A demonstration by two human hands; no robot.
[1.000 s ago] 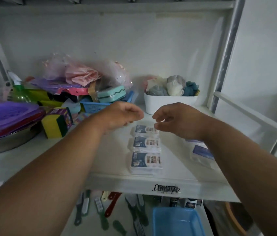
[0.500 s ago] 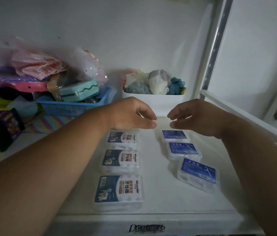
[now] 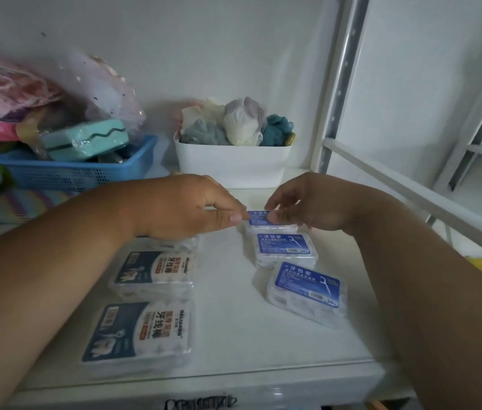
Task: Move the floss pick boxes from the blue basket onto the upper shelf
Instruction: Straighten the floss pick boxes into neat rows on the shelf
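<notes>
6 floss pick boxes lie flat on the upper shelf [image 3: 228,344] in 2 columns running away from me, labels up so I can read them and check the rows. Under my left forearm sit the darker-labelled ones: the nearest box [image 3: 139,335], the middle box [image 3: 154,272], and a 3rd mostly hidden beneath my left hand [image 3: 186,207], so I can only guess at how it sits. Below my right hand [image 3: 308,202] is the blue-labelled column: the near blue box [image 3: 308,288], which sits skewed and a little out of line, the middle blue box [image 3: 284,247], and the far blue box [image 3: 259,218].

Both hands meet over that far blue box. My left thumb and forefinger are pinched narrow at its left edge, and my right fingertips [image 3: 275,216] curl down onto its top and right side. Neither hand lifts it; it rests on the shelf, touching the middle blue box, and I judge I am nudging it square so the column stays tight and straight.

Beyond my left hand stands a blue basket [image 3: 86,173] holding a teal sponge [image 3: 86,139] and other clutter; I see no floss boxes in it. Beyond my fingertips is the white bin [image 3: 231,164] of cloths, which limits how far back the column can go. That skewed near blue box probably wants straightening next.
</notes>
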